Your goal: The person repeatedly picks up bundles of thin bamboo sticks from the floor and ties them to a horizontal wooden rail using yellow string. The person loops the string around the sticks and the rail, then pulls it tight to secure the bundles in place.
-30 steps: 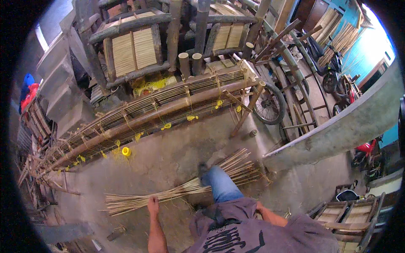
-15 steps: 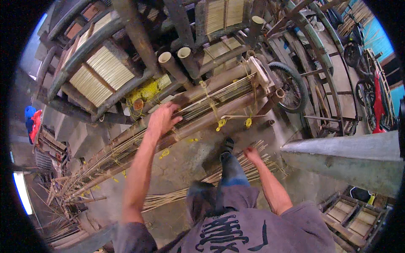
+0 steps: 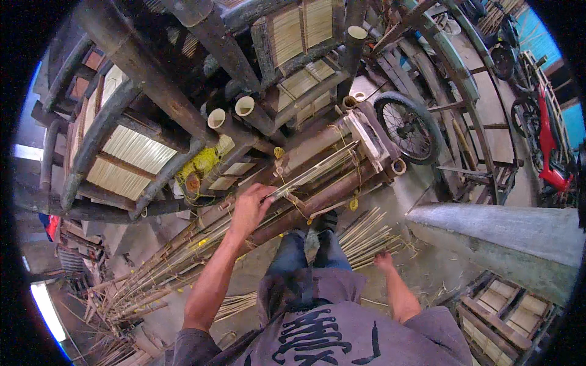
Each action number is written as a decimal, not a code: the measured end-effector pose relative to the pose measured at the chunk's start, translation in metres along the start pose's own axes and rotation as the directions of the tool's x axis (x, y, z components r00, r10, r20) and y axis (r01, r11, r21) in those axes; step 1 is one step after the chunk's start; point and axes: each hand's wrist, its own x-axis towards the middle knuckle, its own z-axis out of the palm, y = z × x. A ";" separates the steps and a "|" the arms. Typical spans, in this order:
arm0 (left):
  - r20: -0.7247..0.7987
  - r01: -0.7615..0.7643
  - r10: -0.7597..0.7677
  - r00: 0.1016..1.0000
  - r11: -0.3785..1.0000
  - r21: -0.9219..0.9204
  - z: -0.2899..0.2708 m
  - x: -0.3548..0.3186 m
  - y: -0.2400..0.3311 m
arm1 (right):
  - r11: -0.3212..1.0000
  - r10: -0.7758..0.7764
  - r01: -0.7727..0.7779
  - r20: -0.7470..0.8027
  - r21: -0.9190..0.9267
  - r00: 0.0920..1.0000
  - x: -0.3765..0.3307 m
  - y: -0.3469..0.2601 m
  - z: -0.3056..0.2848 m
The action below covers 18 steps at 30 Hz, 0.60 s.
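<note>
Head view: the left hand [image 3: 249,210], fingers curled, grip indeterminable, lies at thin, straight strips [image 3: 314,169] along a round-poled bamboo frame [image 3: 329,196]; the right hand [image 3: 384,261], finger state indiscernible, hangs near slender sticks [image 3: 365,239] fanned above the floor [image 3: 421,268].

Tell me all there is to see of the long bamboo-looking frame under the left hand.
The long frame slants from lower left to upper right. Two thick, brown, round rails, seemingly bamboo, flank thin lengthwise strips, some pale, some darker. Yellow ties hang along the near rail, and a pale, wood-like end piece crosses the right end. The left hand is at the strips around mid-length; its grip is unclear.
</note>
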 end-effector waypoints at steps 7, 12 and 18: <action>-0.006 0.029 -0.030 1.000 0.987 -0.156 0.014 0.006 -0.025 | 0.985 0.120 -0.115 0.031 -0.132 0.992 -0.076 -0.044 -0.015; -0.029 0.007 -0.011 1.000 0.989 -0.149 0.022 0.012 -0.015 | 0.957 -0.276 0.278 -0.030 0.085 0.961 -0.111 -0.184 -0.024; 0.027 0.139 -0.138 0.990 0.990 -0.040 0.030 0.011 -0.004 | 0.895 -0.389 0.354 0.091 0.270 0.917 -0.086 -0.330 0.035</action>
